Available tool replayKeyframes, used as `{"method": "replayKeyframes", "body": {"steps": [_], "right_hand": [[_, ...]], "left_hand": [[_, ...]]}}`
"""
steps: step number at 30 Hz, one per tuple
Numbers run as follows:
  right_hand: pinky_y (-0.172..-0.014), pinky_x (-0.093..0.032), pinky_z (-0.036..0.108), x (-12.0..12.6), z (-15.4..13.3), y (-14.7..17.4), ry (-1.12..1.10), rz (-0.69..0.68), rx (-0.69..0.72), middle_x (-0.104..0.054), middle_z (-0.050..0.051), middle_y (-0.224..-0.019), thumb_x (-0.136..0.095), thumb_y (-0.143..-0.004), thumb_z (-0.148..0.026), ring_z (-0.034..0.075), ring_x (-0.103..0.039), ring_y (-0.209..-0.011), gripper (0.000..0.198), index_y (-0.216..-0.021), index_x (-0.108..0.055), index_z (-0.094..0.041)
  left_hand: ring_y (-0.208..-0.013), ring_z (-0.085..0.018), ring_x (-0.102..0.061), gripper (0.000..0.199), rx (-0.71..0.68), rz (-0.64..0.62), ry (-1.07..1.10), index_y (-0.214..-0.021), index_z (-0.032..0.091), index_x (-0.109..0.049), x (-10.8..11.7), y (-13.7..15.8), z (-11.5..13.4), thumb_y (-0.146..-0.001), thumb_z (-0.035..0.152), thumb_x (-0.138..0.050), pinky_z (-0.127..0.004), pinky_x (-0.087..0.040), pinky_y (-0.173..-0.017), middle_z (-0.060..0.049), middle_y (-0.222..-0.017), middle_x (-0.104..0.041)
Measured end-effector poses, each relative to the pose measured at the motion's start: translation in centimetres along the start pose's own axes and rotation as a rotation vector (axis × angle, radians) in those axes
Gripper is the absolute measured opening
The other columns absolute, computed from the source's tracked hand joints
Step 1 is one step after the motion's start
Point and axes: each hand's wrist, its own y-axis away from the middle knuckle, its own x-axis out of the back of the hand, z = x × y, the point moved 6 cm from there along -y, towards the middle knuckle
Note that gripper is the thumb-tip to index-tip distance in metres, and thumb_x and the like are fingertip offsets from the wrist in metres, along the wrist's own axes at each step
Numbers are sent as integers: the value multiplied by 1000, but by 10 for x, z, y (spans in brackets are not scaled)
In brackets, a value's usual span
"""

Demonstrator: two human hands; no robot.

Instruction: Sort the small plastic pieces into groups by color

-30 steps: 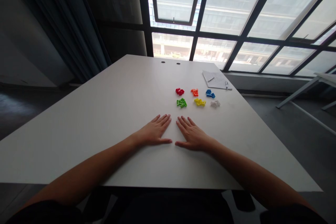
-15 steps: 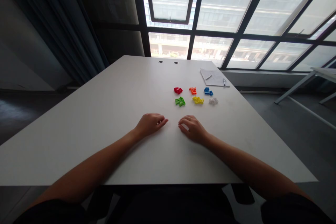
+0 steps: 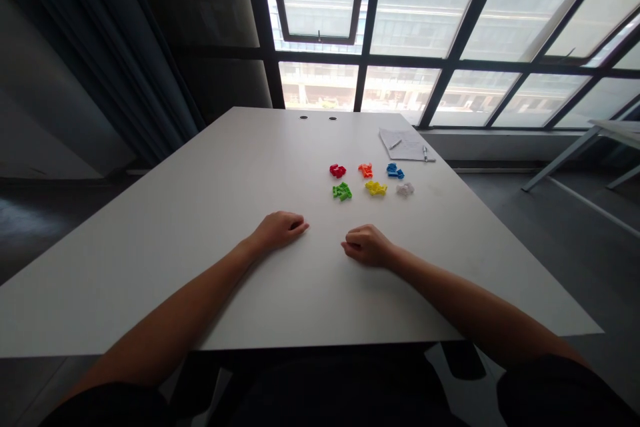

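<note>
My left hand (image 3: 279, 230) rests on the white table (image 3: 165, 233) with its fingers curled in and the thumb lying along them. To its right, my right hand (image 3: 369, 245) is closed in a loose fist on the tabletop. Nothing shows in either hand, and a stretch of table separates them. Beyond the hands lie small plastic pieces sorted by colour. The nearer row has a green pile (image 3: 343, 191), a yellow pile (image 3: 376, 188) and a clear or whitish pile (image 3: 405, 189). Behind are a red pile (image 3: 337, 171), an orange pile (image 3: 366, 170) and a blue pile (image 3: 395, 171).
Paper sheets (image 3: 407, 145) with a pen (image 3: 395, 144) and another pen-like item (image 3: 425, 153) lie near the table's right edge. Two round cable holes (image 3: 333, 119) sit at the far edge. Windows stand behind, a dark curtain (image 3: 100, 47) left, another table (image 3: 617, 130) right.
My right hand has closed from loosely curled fingers into a fist. My left hand has shifted slightly left, its fingers tucked closer. The piles have stayed put; the view has tilted a little.
</note>
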Motion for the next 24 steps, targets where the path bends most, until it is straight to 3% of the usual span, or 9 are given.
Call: {"method": "replayKeyframes", "body": {"steps": [5,9,12,14,19,24], "right_hand": [[-56,-22,29,-1,-1,-1,-19,-23,13,-39,-5,-56,-54,-99,-28,11,-29,-53,44,-59,-36,-22],[-57,-22,30,-2,-3,0,-3,-40,13,-41,-4,-57,-54,-100,-30,11,-30,-53,45,-59,-39,-22],[-58,-22,30,-4,-4,2,13,-46,23,-45,-4,-58,-54,-101,-31,11,-31,-53,44,-60,-42,-21],[-59,-22,30,-5,-5,2,18,-52,34,-46,-4,-58,-54,-100,-30,11,-32,-53,43,-60,-43,-21],[-59,-22,30,-8,-5,1,8,-71,68,-45,-4,-57,-53,-100,-27,11,-30,-54,43,-59,-40,-21],[-59,-20,30,-8,-5,0,21,-95,49,-46,-3,-57,-54,-98,-26,11,-30,-54,42,-59,-42,-21]], "left_hand": [[-64,-17,-50,46,14,-2,-2,-69,22,-55,1,-1,2,-102,52,-45,-32,-30,-61,-1,-69,-62],[-65,-19,-55,42,2,-2,-110,-72,22,-57,12,7,20,-103,47,-45,-33,-28,-58,-4,-76,-67],[-59,-19,-54,41,-50,-35,-220,-71,22,-55,21,34,47,-102,48,-50,-33,-24,-56,-3,-71,-65],[-55,-18,-53,44,-55,-58,-151,-72,23,-55,23,65,65,-104,51,-48,-32,-27,-55,-2,-67,-63],[-57,-16,-56,41,-79,-4,-8,-72,22,-53,0,141,103,-107,42,-44,-29,-35,-56,0,-65,-61],[-55,-13,-54,43,26,69,-11,-70,21,-54,-20,155,106,-106,42,-46,-27,-35,-57,1,-63,-59]]}}
